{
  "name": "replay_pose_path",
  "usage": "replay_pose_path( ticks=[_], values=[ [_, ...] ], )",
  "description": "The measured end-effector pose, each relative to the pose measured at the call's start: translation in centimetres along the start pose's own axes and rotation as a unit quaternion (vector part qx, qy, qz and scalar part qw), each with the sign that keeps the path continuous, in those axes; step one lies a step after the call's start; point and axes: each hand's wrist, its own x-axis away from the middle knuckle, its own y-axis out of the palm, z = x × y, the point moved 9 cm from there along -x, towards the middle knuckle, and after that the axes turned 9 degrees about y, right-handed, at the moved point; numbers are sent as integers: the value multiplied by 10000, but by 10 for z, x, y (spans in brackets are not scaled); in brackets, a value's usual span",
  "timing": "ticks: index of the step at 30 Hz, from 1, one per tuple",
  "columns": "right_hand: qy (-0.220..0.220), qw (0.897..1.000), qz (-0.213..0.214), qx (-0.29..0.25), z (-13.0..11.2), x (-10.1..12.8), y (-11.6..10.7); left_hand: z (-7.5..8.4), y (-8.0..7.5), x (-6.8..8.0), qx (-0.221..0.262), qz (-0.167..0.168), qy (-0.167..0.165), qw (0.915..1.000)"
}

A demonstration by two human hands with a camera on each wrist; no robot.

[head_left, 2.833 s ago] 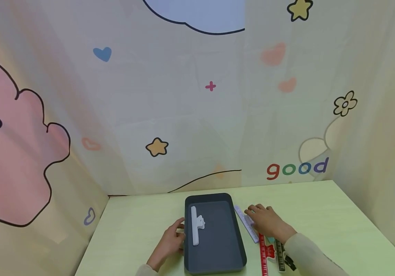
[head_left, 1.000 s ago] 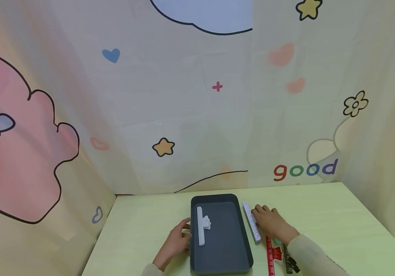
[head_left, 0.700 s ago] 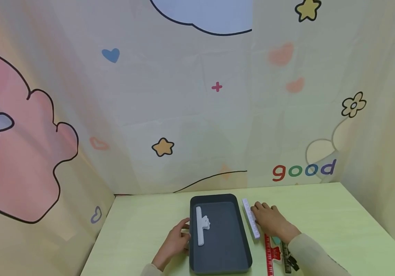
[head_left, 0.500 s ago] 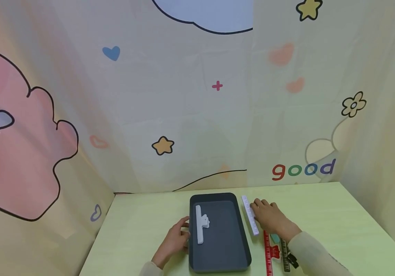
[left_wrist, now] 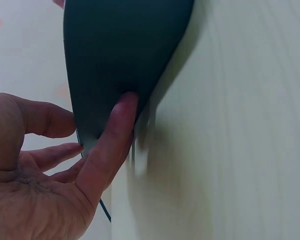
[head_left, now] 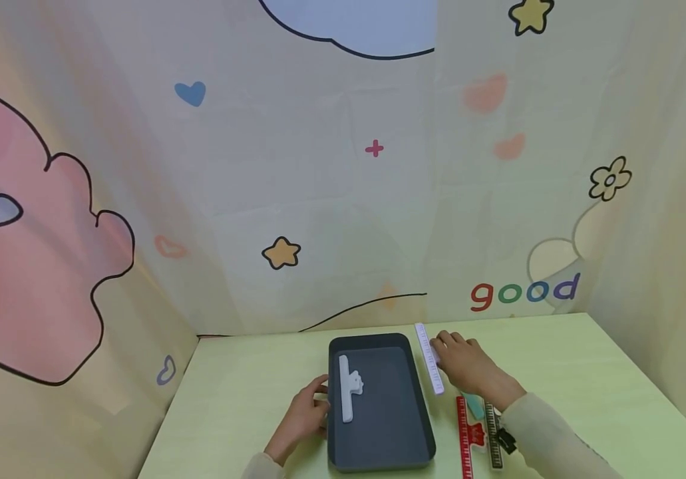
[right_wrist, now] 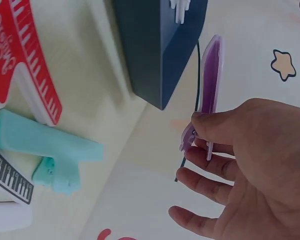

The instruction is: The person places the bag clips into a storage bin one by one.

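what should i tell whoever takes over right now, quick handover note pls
Left hand: fingers rest on the left wall of the dark tray, holding nothing.
Right hand: pinches the pale purple ruler, lifted just right of the tray.
Done: white ruler lies in the tray.
Left: purple ruler not yet in the tray; red ruler, teal piece and black ruler lie on the table beside it.

Red ruler point(head_left: 462, 439), teal clip point(right_wrist: 45, 152), black piano-key ruler point(head_left: 492, 436), green table point(head_left: 588, 372), cartoon backdrop point(head_left: 319, 186)
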Motion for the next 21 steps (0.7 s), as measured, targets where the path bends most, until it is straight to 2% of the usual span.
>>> replay_pose_path(
  ticks=[13, 21],
  values=[
    [35, 9999, 115, -105, -18, -5, -22, 3, -1, -1, -86, 70, 70, 9999],
    [-1, 9999, -29, -147, -33, -11, -15, 1, 0, -1, -87, 61, 7, 9999]
  ],
)
